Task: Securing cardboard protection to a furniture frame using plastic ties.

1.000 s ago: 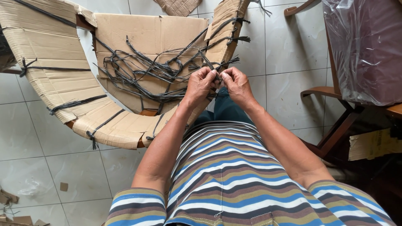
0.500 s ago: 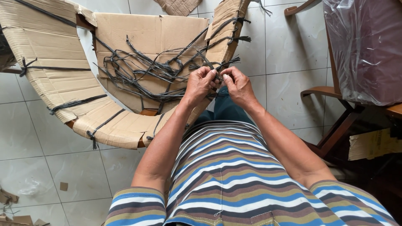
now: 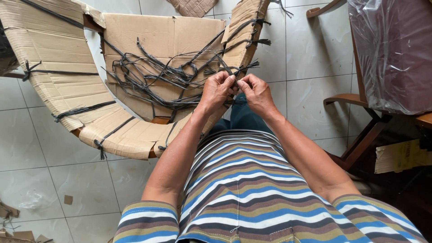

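Both hands pinch one black string, the left hand (image 3: 217, 91) and right hand (image 3: 256, 93) touching, right at the edge of the cardboard-wrapped chair (image 3: 58, 90). The string (image 3: 227, 70) could slip or snap if pulled hard (it looks thin). A wooden chair (image 3: 355, 121) crowds the right; the floor (image 3: 58, 189) on the left is roomier.

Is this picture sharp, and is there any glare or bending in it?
Head view: even daylight, soft shadows; the left hand, right hand and black plastic strap are sharp; glare on the clear plastic sheet over the maroon cushion; white floor tile lines bow slightly.
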